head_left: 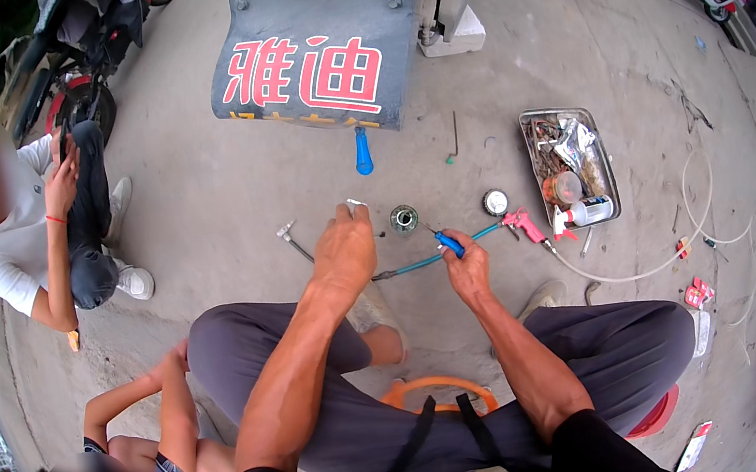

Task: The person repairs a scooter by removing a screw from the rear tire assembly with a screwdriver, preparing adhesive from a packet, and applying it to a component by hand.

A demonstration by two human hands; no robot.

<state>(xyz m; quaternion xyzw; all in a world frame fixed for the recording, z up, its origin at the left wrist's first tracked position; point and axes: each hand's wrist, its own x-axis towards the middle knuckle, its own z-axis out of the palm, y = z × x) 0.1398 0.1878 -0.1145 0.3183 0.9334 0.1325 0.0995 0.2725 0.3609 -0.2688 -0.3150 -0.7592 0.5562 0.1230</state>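
Observation:
My right hand (468, 268) is closed around the blue handle of a thin-tipped tool (449, 243), like a small screwdriver or pick. Its tip points at a small round open can (404, 219) on the ground, whose contents I cannot make out. To the left of the can, my left hand (344, 249) has its fingers pinched together. A small whitish piece (355, 203) shows at those fingertips, its kind unclear. Below the left hand runs a T-handled metal tool (288, 232). A blue hose (431, 260) passes under my hands to a pink air gun (523, 226).
A metal tray (610, 164) of parts, with a spray bottle (591, 210), stands at right. Beside it sits a round dark-and-white cap-like piece (495, 202). Ahead are a blue-handled screwdriver (363, 153) and a vehicle's mudflap (306, 12). Two people crouch or sit at left.

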